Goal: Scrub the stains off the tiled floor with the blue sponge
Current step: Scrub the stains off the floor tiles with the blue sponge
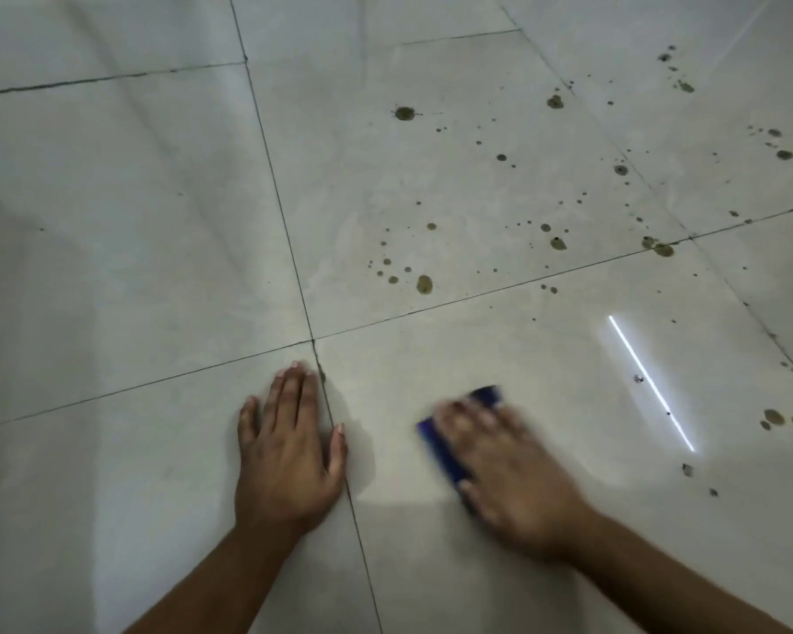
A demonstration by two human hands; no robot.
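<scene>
A blue sponge (445, 443) lies flat on the pale tiled floor (156, 249), pressed under my right hand (509, 469), which is blurred by motion. Only the sponge's far and left edges show past my fingers. My left hand (289, 446) rests flat on the floor to the left, fingers spread, beside a dark grout line (335, 432). Brownish-green stains (424, 284) speckle the tiles ahead and to the right, from large blots to tiny dots. One more blot (773, 417) sits at the right edge, level with the sponge.
Dark grout lines cross the floor in a tilted grid, meeting at a junction (313, 341) just ahead of my left hand. A bright streak of reflected light (651, 382) lies on the glossy tile to the right of the sponge. The left tiles show no stains.
</scene>
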